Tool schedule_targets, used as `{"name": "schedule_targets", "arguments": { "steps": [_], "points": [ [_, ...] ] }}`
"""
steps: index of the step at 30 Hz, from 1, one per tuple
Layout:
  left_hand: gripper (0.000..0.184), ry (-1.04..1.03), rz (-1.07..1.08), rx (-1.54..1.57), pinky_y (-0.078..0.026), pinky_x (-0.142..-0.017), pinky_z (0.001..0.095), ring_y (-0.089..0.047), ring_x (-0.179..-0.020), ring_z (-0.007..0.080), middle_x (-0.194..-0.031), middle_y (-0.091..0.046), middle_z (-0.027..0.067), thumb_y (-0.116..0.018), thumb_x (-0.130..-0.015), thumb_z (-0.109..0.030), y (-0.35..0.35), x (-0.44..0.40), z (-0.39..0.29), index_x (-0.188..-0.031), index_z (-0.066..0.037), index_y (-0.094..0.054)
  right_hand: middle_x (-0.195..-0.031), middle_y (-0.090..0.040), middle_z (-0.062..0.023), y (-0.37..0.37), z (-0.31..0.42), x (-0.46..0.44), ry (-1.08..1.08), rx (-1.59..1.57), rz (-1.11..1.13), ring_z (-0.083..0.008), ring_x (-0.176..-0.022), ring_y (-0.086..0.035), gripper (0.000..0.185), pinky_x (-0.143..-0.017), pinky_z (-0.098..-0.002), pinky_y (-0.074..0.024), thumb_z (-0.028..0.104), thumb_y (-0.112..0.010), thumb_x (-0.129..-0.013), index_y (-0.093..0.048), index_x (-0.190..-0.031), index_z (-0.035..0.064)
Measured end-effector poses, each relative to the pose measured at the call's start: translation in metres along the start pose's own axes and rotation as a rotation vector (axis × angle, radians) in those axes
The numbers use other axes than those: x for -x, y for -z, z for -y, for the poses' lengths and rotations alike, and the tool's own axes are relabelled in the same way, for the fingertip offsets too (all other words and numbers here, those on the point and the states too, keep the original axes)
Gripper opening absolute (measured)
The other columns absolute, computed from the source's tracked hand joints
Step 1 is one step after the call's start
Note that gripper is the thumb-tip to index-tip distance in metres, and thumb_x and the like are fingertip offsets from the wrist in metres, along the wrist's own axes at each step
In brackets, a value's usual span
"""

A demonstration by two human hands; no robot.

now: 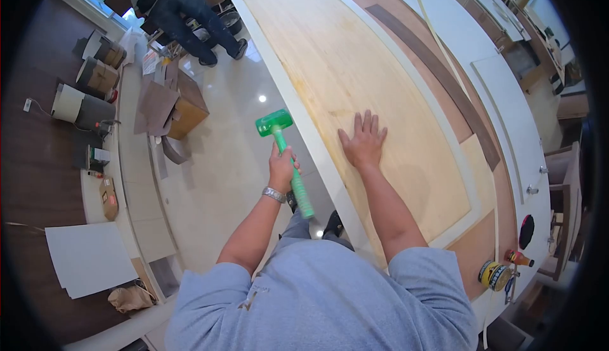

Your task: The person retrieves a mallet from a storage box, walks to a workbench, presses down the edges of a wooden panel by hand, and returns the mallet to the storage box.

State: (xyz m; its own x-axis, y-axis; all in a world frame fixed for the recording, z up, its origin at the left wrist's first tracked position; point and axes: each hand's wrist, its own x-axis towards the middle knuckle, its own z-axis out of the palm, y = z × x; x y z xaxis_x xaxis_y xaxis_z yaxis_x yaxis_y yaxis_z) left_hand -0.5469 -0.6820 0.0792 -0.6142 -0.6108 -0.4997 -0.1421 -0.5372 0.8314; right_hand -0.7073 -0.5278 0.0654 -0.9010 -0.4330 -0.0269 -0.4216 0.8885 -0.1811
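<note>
My left hand (pixel 281 169) is wrapped round the handle of a green mallet (pixel 274 122), its head up and away from me, held over the floor just left of the workbench. My right hand (pixel 363 143) lies flat with fingers spread on a pale wooden panel (pixel 342 65). A white strip (pixel 323 160) runs along the panel's left edge, and white shows along its right side too. Nothing is gripped in my right hand. The mallet's head appears apart from the panel.
A dark brown strip (pixel 438 72) lies right of the panel. Near the bench's right end stand a yellow-and-black can (pixel 492 275) and a red bottle (pixel 519 258). Cardboard boxes (pixel 188 100) sit on the floor at left. Another person (pixel 184 14) bends over at the back.
</note>
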Motion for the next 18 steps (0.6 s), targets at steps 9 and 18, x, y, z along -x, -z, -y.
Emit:
{"name": "schedule_targets", "arguments": {
  "steps": [9, 18],
  "points": [
    [0.042, -0.021, -0.001, -0.084, -0.047, -0.042, 0.0276, -0.049, -0.052, 0.0105, -0.073, -0.048, 0.0016, -0.048, -0.099, -0.011, 0.017, -0.02, -0.016, -0.139, -0.017, -0.038, -0.163, -0.02, -0.011, -0.002, 0.001, -0.002, -0.005, -0.006, 0.004, -0.0294, -0.151, -0.014, 0.077, -0.119, -0.0571, -0.0076, 0.062, -0.039, -0.095, -0.033, -0.154, 0.0133],
    [0.055, -0.043, 0.047, -0.047, -0.048, -0.043, 0.0279, -0.049, -0.052, 0.0103, -0.073, -0.048, 0.0015, -0.048, -0.099, -0.011, 0.018, -0.018, -0.008, -0.15, -0.02, -0.03, -0.164, -0.018, -0.0106, -0.002, 0.002, 0.0, -0.012, -0.002, 0.028, -0.0291, -0.152, -0.012, 0.078, -0.12, -0.057, -0.0064, 0.063, -0.039, -0.095, -0.031, -0.155, 0.0134]
  ]
}}
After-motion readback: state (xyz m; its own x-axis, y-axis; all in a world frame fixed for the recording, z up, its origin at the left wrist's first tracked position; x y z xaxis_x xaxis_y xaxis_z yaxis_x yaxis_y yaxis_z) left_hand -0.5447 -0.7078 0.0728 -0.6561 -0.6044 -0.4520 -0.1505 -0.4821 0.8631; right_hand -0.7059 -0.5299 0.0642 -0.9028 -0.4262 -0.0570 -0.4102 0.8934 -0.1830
